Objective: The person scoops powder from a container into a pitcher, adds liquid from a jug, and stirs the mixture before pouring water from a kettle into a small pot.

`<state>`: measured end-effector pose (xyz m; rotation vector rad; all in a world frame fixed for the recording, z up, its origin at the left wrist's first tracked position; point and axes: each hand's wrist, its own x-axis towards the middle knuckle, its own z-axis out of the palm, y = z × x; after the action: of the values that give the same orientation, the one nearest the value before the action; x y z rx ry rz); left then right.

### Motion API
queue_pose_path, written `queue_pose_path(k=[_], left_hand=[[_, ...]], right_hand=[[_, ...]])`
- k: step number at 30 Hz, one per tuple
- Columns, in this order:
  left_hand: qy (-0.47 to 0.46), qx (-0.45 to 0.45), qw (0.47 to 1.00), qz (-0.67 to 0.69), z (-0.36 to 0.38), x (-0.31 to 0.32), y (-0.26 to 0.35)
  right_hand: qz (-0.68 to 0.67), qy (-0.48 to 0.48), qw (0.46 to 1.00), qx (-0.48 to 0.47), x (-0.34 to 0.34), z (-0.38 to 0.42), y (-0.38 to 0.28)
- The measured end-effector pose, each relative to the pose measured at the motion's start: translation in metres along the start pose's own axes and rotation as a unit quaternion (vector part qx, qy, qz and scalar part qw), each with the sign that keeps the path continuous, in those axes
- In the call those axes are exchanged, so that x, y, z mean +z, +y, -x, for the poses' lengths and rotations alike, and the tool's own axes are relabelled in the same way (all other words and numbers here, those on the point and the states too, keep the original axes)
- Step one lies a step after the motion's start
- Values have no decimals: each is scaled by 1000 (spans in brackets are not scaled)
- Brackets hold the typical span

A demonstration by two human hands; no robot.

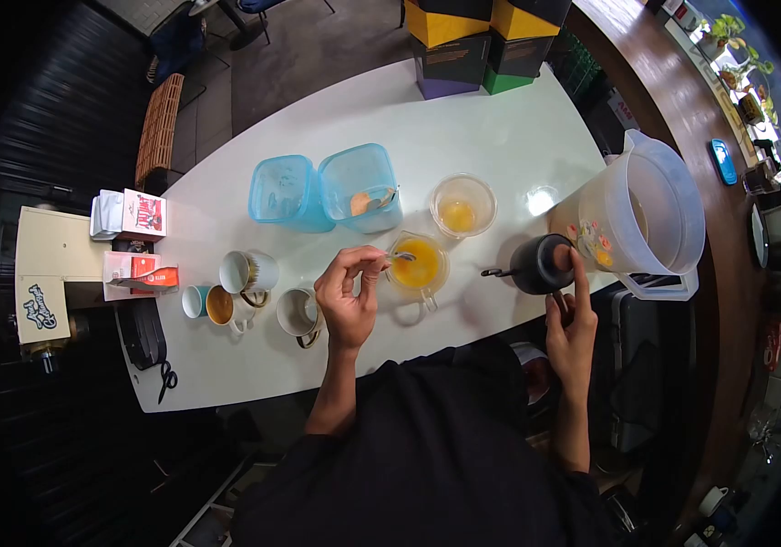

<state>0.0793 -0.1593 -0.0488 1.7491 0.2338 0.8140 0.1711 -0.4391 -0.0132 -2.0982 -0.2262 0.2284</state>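
The liquid (415,265) in the small clear jug (430,299) is orange-yellow. The rounded container (526,270) is black; pink-and-yellow flowers (603,244) pattern the large translucent plastic pitcher (606,202).

Left hand (349,294) is holding a spoon (401,257) in a clear cup (443,275) of yellow liquid (418,270); right hand (573,339) is touching a black vessel (530,265).

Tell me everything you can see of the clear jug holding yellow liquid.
The small clear jug, glass or plastic by its look, stands upright on the white table, partly filled with yellow liquid. Its see-through handle points roughly toward the person. The left hand holds a spoon-like utensil over its opening; whether that touches the jug cannot be told.
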Motion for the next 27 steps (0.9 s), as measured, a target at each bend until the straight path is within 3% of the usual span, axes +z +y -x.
queue_pose_path(k=[2,10,15,19,22,24,27], left_hand=[[16,-4,1000,-6,-3,3,1],[50,25,998,-11,-19,14,9],[54,66,995,-54,-28,18,13],[56,79,994,-52,-33,23,20],[43,91,994,-47,-39,27,27],[28,93,995,-38,-42,27,31],[-1,97,994,-42,-47,28,35]], right_hand=[[31,20,997,-73,8,1,22],[85,-12,995,-59,23,0,53],[126,12,987,-103,30,-4,61],[169,4,982,-82,27,-4,48],[278,-15,958,-74,19,1,23],[409,13,909,-77,10,6,-2],[392,37,908,-139,2,1,-26]])
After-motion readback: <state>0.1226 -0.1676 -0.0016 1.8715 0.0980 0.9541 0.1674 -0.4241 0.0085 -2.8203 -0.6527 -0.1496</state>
